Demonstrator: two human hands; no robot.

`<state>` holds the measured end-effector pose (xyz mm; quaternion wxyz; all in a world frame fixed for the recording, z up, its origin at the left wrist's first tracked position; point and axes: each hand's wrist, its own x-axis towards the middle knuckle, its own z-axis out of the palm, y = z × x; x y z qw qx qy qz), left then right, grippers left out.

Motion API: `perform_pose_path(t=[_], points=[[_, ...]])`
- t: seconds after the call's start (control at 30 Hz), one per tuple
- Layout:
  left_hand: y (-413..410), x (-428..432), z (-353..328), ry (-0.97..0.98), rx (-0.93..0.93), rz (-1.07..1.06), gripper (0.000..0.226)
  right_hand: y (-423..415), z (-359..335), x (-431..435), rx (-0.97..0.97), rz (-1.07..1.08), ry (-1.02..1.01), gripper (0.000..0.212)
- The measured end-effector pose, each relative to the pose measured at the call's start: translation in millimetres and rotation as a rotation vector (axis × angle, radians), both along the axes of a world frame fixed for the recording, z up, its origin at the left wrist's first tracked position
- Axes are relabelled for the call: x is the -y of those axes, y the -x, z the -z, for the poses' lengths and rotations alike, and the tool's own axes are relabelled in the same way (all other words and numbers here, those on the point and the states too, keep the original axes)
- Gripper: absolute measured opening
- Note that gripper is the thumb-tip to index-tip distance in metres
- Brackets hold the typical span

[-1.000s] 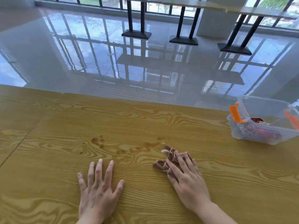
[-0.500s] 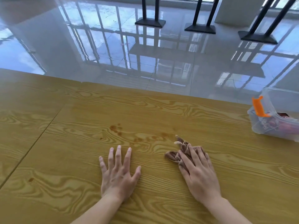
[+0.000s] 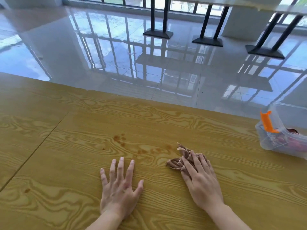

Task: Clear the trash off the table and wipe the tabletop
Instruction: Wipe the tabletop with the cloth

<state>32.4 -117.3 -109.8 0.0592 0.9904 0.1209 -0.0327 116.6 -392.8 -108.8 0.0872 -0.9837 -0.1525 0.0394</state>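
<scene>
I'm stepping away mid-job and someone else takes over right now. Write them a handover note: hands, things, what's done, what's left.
Left hand: open, flat on the table, holding nothing.
Right hand: open, straight fingers pressing the cloth onto the table.
Stains: brown spots just beyond the hands; one more spot far left.
Bin: on the table at right, trash inside.
Done: trash in view is binned.
Left: wipe the stains.

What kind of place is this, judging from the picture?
Probably a canteen or dining hall: a wood-grain table, a glossy tiled floor, and black pedestal table bases by the windows.
</scene>
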Motion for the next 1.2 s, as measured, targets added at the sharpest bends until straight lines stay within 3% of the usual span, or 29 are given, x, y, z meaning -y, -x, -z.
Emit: perform_pose_path(t=[0.2,0.4,0.5,0.63,0.7,0.87,0.93,1.1,1.2], points=[[-2,1,1,-0.004,0.027,-0.01,0.077,-112,-26,-30,-0.129,0.331,-0.05,0.056],[0,1,2,0.01,0.038,-0.012,0.077,3,-1,-15,0.063,-0.128,-0.043,0.052],[0,0,3,0.019,0.024,-0.003,0.077,-8,-4,1,0.029,-0.203,0.014,0.054],[-1,2,0,0.007,0.032,-0.013,0.077,-95,-26,-35,-0.068,0.192,-0.035,0.057],[0,1,0,0.005,0.019,-0.017,0.078,-103,-25,-55,-0.115,0.247,-0.053,0.055],[-1,3,-5,0.027,0.026,-0.017,0.078,6,0,-54,0.05,-0.216,-0.067,0.053],[0,3,-6,0.024,0.012,-0.012,0.078,1,3,-42,0.014,-0.272,-0.015,0.054],[-1,3,-6,0.035,-0.006,-0.018,0.078,-96,-25,-72,-0.125,0.218,-0.031,0.055],[-1,2,-7,0.055,-0.014,-0.012,0.078,-56,-16,-96,-0.086,0.121,-0.025,0.054]])
